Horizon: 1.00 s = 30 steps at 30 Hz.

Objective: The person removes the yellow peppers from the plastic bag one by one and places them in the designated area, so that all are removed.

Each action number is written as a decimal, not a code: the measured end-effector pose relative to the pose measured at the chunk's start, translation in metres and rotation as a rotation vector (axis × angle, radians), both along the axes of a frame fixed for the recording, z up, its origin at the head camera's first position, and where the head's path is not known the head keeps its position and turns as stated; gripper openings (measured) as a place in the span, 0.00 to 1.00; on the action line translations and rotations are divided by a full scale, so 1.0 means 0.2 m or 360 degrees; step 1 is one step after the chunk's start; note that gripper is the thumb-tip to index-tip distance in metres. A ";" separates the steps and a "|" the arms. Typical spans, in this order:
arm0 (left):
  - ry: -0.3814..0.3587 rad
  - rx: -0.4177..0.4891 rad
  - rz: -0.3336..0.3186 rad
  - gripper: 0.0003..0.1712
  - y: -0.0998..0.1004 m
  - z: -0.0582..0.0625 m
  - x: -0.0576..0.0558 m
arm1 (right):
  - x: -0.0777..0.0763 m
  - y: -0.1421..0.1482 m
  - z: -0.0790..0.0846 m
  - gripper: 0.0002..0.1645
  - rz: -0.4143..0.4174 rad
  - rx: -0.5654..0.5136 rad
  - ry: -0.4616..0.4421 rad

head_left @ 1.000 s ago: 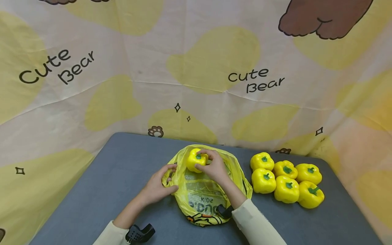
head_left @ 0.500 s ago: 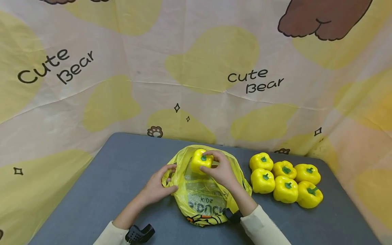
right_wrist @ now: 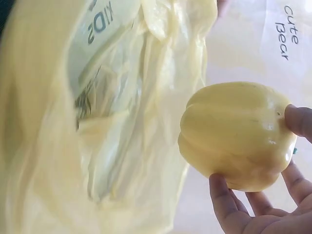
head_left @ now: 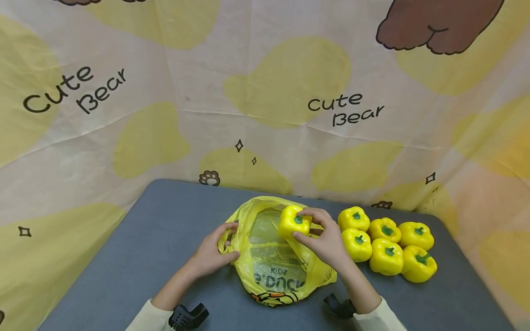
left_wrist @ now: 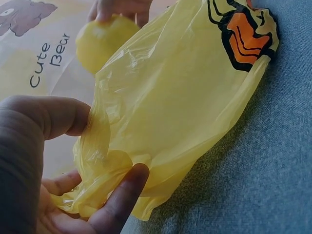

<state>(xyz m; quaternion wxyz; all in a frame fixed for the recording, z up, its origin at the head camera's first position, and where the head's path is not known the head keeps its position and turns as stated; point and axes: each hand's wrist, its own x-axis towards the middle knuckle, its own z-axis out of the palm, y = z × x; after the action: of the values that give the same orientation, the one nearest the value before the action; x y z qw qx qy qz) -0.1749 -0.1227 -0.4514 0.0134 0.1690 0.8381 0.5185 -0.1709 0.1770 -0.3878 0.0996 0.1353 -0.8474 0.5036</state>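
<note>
A yellow bell pepper (head_left: 291, 221) with a green stem is gripped by my right hand (head_left: 329, 240), over the right part of the open mouth of a yellow plastic bag (head_left: 245, 266). In the right wrist view, thumb and fingers wrap the stem end of the pepper (right_wrist: 234, 134), and its bottom points toward the bag. My left hand (head_left: 212, 252) holds the bag's left rim. Thin plastic is bunched between its thumb and fingers in the left wrist view, where the bag wall (left_wrist: 161, 102) stretches away with an orange and black print.
Several more yellow bell peppers (head_left: 387, 256) stand in two rows to the right of the bag, on a grey table (head_left: 174, 220). A printed "Cute Bear" cloth (head_left: 273, 82) hangs behind the table's far edge. Black wrist devices (head_left: 188, 316) sit on both forearms.
My right hand has moved right with the bell pepper, from the left part of the bag's mouth to its right side. The left hand keeps its place on the rim.
</note>
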 end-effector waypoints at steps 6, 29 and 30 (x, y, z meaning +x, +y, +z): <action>-0.0016 -0.0010 0.0009 0.38 0.00 0.00 0.00 | 0.06 0.11 0.03 0.26 -0.0030 0.0025 0.0066; -0.0043 -0.0072 0.0045 0.38 0.00 0.01 0.01 | 0.36 0.47 0.01 0.31 -0.0443 0.0347 0.0048; -0.0045 -0.0074 0.0048 0.38 0.00 0.01 0.01 | 0.37 0.49 0.00 0.32 -0.0455 0.0353 0.0030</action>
<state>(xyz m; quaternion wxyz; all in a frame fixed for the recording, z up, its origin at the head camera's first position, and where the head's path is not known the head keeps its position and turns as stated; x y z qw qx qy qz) -0.1724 -0.1235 -0.4486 0.0213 0.1486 0.8521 0.5013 -0.0967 0.2742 -0.3881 0.1626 0.0284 -0.9074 0.3865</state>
